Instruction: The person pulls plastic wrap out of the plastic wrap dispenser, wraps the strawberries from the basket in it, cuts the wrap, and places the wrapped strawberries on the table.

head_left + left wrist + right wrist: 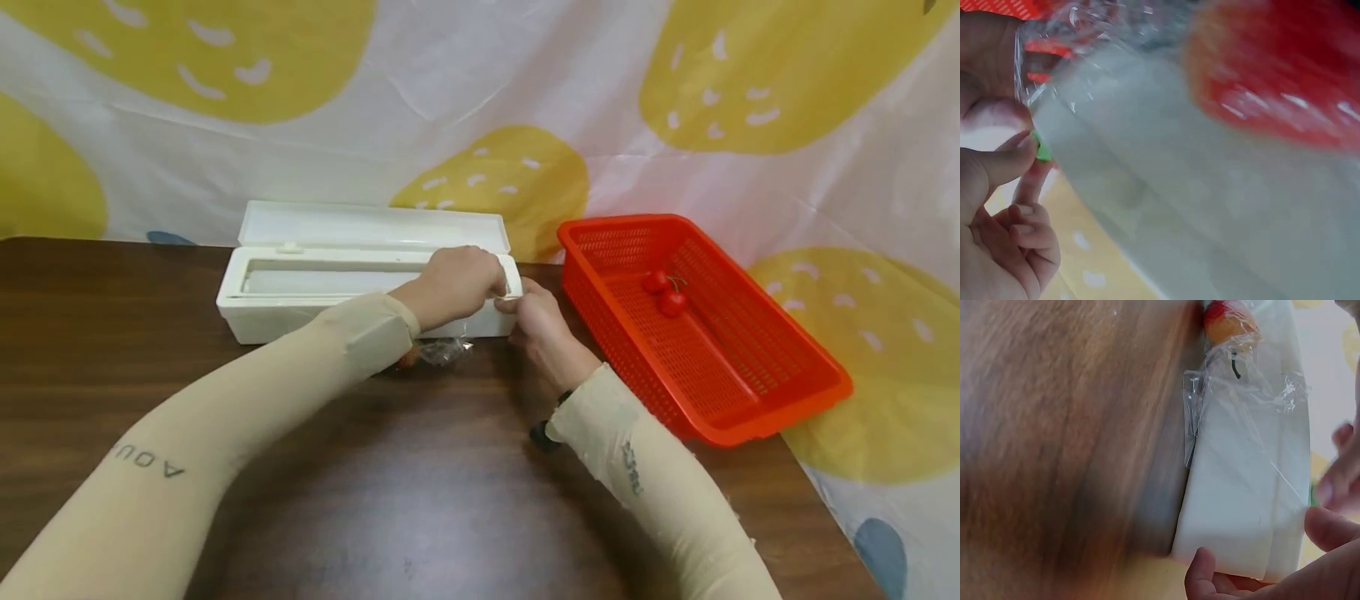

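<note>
A long white cling film dispenser box (pixel 330 317) stands on the table, lid raised at the back. My left hand (pixel 457 279) is at its right end, thumb and finger pinching a small green piece (pixel 1042 149) at the box's edge. My right hand (pixel 543 325) grips that same end, with the thumb (pixel 1329 528) by the top edge and a fingertip (pixel 1200 565) on the front face. Against the box's front lies a red-and-yellow fruit (pixel 1225 325) with a dark stem, wrapped in clear film (pixel 444 350). In the head view my left forearm mostly hides the fruit.
To the right stands a red plastic basket (pixel 813 375) with a few red cherries (pixel 672 302) inside. A patterned cloth (pixel 480 75) hangs behind the brown wooden table (pixel 420 483). Sleeves cover both forearms, and a black band (pixel 543 435) is at the right wrist.
</note>
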`<state>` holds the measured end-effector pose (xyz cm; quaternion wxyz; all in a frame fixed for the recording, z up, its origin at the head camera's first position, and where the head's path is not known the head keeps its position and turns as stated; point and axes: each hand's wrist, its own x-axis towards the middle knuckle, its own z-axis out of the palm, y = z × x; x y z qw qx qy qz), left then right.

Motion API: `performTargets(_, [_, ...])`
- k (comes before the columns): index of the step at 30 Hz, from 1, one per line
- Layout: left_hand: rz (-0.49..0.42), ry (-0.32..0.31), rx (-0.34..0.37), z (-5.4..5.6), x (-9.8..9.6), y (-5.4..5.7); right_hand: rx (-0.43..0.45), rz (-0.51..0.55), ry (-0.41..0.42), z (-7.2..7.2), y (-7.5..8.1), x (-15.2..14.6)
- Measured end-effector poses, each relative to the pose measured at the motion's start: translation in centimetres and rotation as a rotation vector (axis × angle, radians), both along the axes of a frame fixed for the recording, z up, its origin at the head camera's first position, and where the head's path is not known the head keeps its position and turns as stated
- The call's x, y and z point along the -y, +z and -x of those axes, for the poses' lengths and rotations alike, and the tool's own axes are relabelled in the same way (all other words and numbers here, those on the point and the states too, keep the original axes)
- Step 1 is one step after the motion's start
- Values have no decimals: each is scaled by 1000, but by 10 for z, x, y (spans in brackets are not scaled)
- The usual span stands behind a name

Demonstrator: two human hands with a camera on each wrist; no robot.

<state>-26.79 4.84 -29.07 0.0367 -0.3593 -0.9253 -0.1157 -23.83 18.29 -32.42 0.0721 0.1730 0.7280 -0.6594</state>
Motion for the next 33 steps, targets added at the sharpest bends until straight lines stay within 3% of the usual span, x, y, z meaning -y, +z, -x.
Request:
performTargets(7, [70, 43, 166, 0, 60, 11, 35, -54, 10, 0, 1, -6])
performTargets(9, [85, 56, 180, 0, 77, 11, 39, -62, 16, -1, 2, -10])
performTargets(12, [78, 51, 154, -4, 92, 9, 32, -74, 20, -2, 3, -17])
performTargets(18, [71, 20, 110, -5, 95, 5, 43, -69, 9, -5, 3, -24])
performTargets(26, [100, 48, 84, -9, 110, 6, 35, -90, 53, -4, 1, -15])
performTargets(30, [123, 76, 104, -12, 132, 10, 33, -90, 62, -3, -1, -14])
performTargets(33, [134, 101, 120, -15, 160, 12, 26, -97, 64, -1, 0, -18])
